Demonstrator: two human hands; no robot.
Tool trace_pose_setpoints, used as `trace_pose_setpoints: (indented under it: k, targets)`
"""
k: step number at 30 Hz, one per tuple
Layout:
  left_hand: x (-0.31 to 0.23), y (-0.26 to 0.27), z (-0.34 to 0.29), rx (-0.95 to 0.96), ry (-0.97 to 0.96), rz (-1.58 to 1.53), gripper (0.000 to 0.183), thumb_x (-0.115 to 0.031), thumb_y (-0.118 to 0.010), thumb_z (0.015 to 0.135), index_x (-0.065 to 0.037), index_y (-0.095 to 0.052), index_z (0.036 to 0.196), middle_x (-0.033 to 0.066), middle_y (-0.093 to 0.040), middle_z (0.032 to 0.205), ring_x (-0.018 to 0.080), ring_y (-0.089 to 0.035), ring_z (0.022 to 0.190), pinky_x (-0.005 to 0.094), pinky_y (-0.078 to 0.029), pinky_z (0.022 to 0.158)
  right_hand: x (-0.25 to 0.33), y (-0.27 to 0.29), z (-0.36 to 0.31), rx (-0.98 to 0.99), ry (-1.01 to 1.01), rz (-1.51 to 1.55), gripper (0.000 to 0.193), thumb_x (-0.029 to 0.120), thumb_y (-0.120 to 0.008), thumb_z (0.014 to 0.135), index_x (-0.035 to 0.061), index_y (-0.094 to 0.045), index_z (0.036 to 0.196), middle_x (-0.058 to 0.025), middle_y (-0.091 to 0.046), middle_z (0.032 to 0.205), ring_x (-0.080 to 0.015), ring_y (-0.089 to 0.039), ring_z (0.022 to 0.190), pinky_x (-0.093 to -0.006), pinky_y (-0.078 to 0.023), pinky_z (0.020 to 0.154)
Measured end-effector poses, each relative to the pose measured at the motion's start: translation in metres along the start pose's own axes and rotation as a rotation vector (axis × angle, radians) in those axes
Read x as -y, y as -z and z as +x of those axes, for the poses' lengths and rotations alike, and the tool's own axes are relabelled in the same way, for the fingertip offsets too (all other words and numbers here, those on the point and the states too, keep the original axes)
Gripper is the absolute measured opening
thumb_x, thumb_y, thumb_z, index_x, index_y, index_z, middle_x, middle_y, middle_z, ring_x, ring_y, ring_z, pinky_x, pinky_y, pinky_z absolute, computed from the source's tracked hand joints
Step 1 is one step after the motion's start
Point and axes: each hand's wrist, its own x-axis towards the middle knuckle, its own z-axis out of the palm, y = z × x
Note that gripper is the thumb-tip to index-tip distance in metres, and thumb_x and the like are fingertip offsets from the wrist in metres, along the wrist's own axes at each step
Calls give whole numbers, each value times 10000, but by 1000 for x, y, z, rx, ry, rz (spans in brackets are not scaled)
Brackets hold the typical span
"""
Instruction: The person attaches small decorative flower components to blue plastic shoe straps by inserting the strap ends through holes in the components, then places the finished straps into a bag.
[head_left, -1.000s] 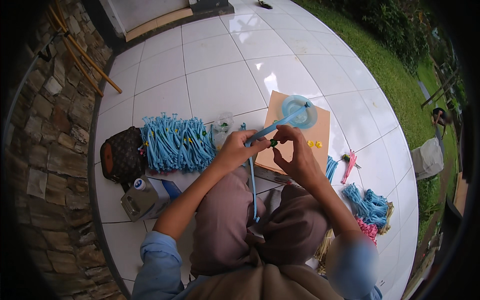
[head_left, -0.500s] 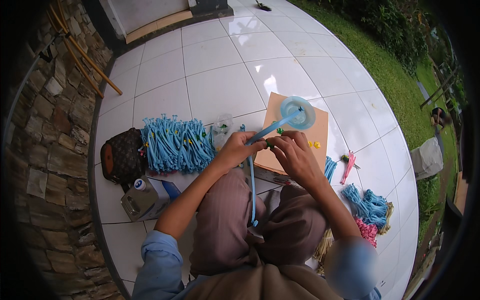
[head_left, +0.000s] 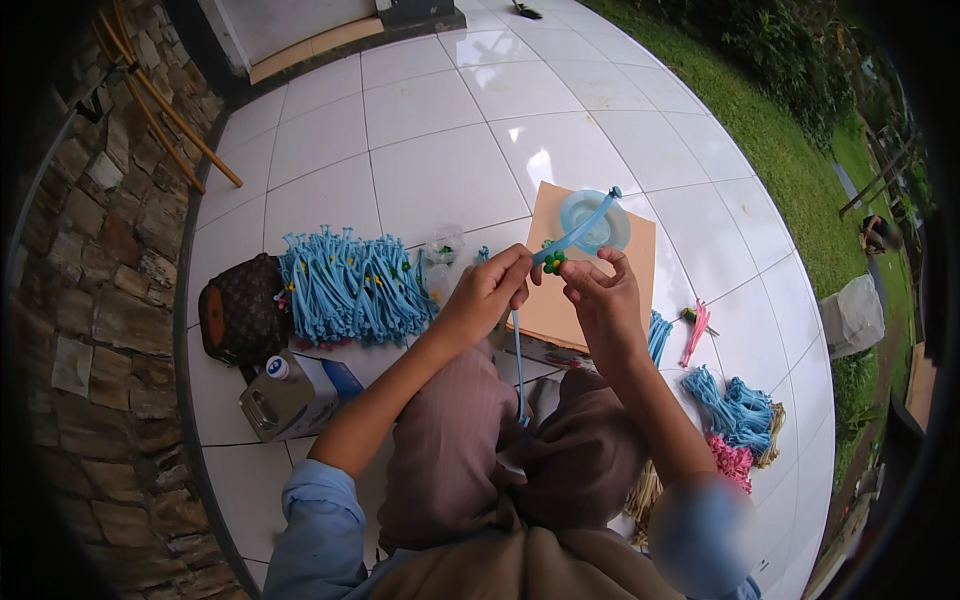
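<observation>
My left hand (head_left: pixel 492 285) pinches a light blue strap (head_left: pixel 580 234) between thumb and fingers. One end of the strap, with a small darker knob, points up over a bowl; the rest hangs down between my knees to another knobbed end. A small green flower-shaped piece (head_left: pixel 553 260) with a light centre sits at the strap beside my left fingertips. My right hand (head_left: pixel 608 300) has its thumb and index finger closed at the green piece's edge, other fingers raised. Beneath the hands lies a tan cardboard-topped box (head_left: pixel 545 212), bearing the translucent blue bowl (head_left: pixel 622 240).
At left lie a pile of finished-looking blue straps (head_left: pixel 350 290), a brown bag (head_left: pixel 243 310) and a grey jerrycan (head_left: pixel 285 400). A clear plastic bag (head_left: pixel 445 245) sits beside the pile. Blue bundles (head_left: pixel 740 415), pink bundles (head_left: pixel 730 462) and a pink bunch (head_left: pixel 694 335) lie at right.
The strap's upper end has swung up and right, past the bowl's middle. My right hand has moved slightly right and opened its outer fingers, leaving the green piece more visible.
</observation>
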Motion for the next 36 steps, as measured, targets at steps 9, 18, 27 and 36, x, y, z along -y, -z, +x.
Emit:
trace_pose_setpoints:
  k: [9, 18, 27, 36]
  targets:
    - [-14, -3, -3, -36, -18, 174, 236, -193, -383, 945, -37, -524, 838, -10, -400, 539, 55, -390, 511, 216, -334, 512, -4, -5, 2, -86, -17, 27, 542, 24, -716, 707, 71, -280, 1025, -95, -616, 774, -85, -425, 608, -189, -337, 567]
    - [-17, -3, -4, -7, -77, 259, 228, -203, -391, 943, -35, -501, 836, 27, -405, 502, 99, -411, 463, 256, -348, 484, -8, -2, 2, -112, 79, -120, 536, 38, -724, 700, 73, -284, 1003, -55, -599, 716, -89, -479, 654, -222, -367, 660]
    - [-15, 0, -5, 40, -58, 210, 239, -218, -400, 944, -32, -500, 830, 23, -401, 502, 89, -385, 460, 250, -332, 471, -13, -4, 1, -53, 232, -244, 470, 55, -654, 785, 73, -246, 1018, -78, -585, 776, -138, -551, 722, -257, -422, 707]
    - [-15, -2, -6, 0, -15, 205, 249, -209, -408, 941, -34, -525, 807, -4, -390, 515, 59, -377, 482, 221, -314, 472, -9, -14, 2, 29, 259, -281, 642, 56, -659, 785, 76, -165, 1195, -146, -569, 856, -176, -585, 749, -271, -441, 728]
